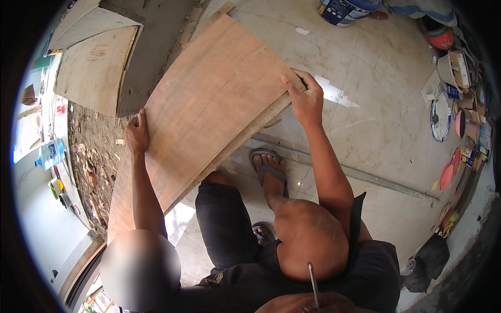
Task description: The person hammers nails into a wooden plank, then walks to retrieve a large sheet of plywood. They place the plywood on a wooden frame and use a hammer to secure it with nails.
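A large reddish-brown plywood board (209, 94) slants across the space in front of my legs, its rough thick edge facing my knees. My left hand (137, 134) is closed on its left long edge, the thumb pointing up along the rim. At the far right corner my right hand (307, 98) grips the board, thumb on the top face; the fingers underneath are partly hidden. The board's near end passes behind my left forearm. At the lower edge a thin metal rod (313, 284) sticks up; its lower end is hard to make out.
A concrete-like block with pale wood panels (94, 73) stands left of the board, above littered soil (91, 167). A long metal bar (365, 178) lies on the tiled floor (376, 125). A paint bucket (347, 11) is far off; boxes and a red helmet (439, 37) line the right.
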`<state>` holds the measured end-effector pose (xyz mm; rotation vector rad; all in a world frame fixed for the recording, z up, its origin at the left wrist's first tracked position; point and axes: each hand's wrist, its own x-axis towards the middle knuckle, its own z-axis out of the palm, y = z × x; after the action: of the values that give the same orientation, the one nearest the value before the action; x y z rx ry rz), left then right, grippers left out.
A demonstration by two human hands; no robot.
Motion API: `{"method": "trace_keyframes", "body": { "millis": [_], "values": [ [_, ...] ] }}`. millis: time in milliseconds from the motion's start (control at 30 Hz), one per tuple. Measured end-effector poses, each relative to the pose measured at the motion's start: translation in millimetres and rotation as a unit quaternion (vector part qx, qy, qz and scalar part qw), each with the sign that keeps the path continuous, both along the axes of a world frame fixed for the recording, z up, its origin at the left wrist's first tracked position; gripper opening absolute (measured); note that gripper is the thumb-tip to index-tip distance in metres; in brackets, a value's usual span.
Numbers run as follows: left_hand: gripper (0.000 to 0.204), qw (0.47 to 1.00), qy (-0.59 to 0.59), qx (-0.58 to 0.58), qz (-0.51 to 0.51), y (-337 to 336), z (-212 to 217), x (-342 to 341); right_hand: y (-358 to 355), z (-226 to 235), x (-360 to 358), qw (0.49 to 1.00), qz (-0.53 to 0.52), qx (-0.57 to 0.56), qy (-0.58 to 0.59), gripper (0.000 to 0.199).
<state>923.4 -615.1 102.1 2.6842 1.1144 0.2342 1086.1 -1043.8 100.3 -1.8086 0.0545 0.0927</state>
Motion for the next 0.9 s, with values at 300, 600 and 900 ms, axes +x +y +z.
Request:
{"method": "trace_keyframes", "body": {
  "millis": [300,600,900],
  "values": [
    [0.07,0.999,0.048,-0.023,-0.013,9.5,-17.8,-5.5,-1.3,-1.9,-2.4,0.999,0.005,0.034,0.019,0.037],
    [0.07,0.999,0.035,0.014,0.015,-4.1,0.2,-2.0,-4.2,-12.9,-4.4,0.996,0.023,0.067,0.044,0.044],
    [0.063,0.998,0.049,-0.008,0.044,-8.3,12.4,-0.2,-13.0,55.1,36.8,0.922,0.263,-0.259,0.113,0.042]
  ]
}}
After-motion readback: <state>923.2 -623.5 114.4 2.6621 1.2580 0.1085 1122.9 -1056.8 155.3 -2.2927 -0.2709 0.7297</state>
